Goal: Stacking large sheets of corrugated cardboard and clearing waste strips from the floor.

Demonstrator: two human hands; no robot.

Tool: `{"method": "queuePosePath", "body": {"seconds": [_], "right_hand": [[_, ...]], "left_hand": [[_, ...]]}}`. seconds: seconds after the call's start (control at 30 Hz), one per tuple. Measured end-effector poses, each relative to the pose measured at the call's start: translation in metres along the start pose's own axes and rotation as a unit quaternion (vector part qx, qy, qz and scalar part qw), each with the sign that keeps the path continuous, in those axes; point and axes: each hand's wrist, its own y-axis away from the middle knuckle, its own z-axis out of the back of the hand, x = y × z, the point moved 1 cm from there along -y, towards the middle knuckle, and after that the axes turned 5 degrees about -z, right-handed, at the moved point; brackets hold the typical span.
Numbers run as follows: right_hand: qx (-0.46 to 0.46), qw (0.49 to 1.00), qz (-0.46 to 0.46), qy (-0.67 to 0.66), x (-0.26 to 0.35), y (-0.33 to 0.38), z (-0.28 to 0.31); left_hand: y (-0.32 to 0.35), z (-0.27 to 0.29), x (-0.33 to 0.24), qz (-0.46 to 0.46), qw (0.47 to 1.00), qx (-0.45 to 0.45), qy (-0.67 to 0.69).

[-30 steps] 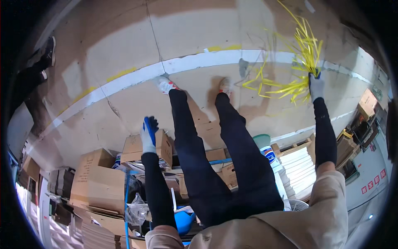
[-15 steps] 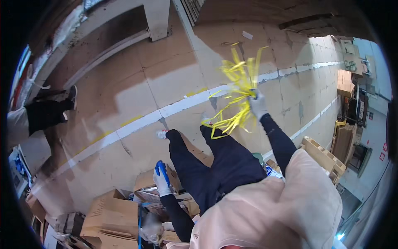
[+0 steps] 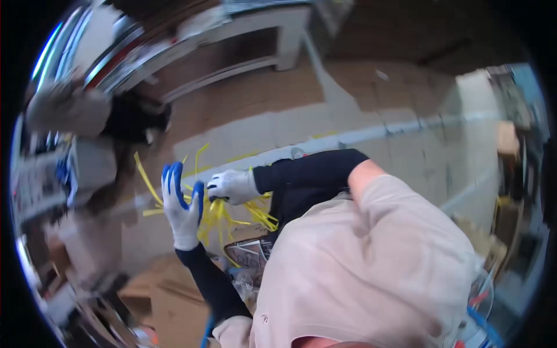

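My right hand (image 3: 233,187), in a white glove with dark fingertips, is closed around a bundle of yellow plastic straps (image 3: 220,225). Strap ends hang below the fist and stick out to the left behind my other hand. My left hand (image 3: 183,204) wears a white glove with a blue-coated palm. It is raised just left of the bundle, fingers stretched out and thumb apart, with nothing gripped. Whether it touches any strap I cannot tell.
Cardboard boxes (image 3: 174,298) stand at the lower left, beside a container of printed papers and clear plastic (image 3: 248,254). Another person (image 3: 75,113) is at the upper left near a white bench (image 3: 223,72). A pale line (image 3: 400,129) crosses the floor. Pallets and boxes line the right side.
My right hand has swept the yellow straps from the upper right down to the left. My left hand has risen beside them, and the whole view has turned toward the left.
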Motion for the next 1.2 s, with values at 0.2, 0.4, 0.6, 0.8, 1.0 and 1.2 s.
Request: {"method": "queuePosePath", "body": {"seconds": [0.2,0.4,0.6,0.8,1.0,1.2], "right_hand": [[0.056,0.986,0.157,-0.014,0.066,-0.125,0.005],[0.047,0.963,0.159,-0.211,0.109,-0.257,-0.093],[0.154,0.903,0.149,-0.373,0.132,-0.361,-0.248],[0.273,0.883,0.209,-0.321,0.186,-0.440,-0.336],[0.261,0.875,0.261,-0.312,0.225,-0.525,-0.437],[0.300,0.854,0.228,-0.358,0.288,-0.616,-0.489]], "left_hand": [[0.088,0.084,0.087,0.161,0.859,-0.107,0.473],[0.153,0.104,0.131,0.291,0.766,-0.251,0.516],[0.219,0.170,0.201,0.282,0.655,-0.411,0.569],[0.293,0.237,0.251,0.354,0.712,-0.413,0.444],[0.336,0.303,0.331,0.315,0.692,-0.558,0.333],[0.369,0.404,0.406,0.232,0.660,-0.618,0.359]]}}
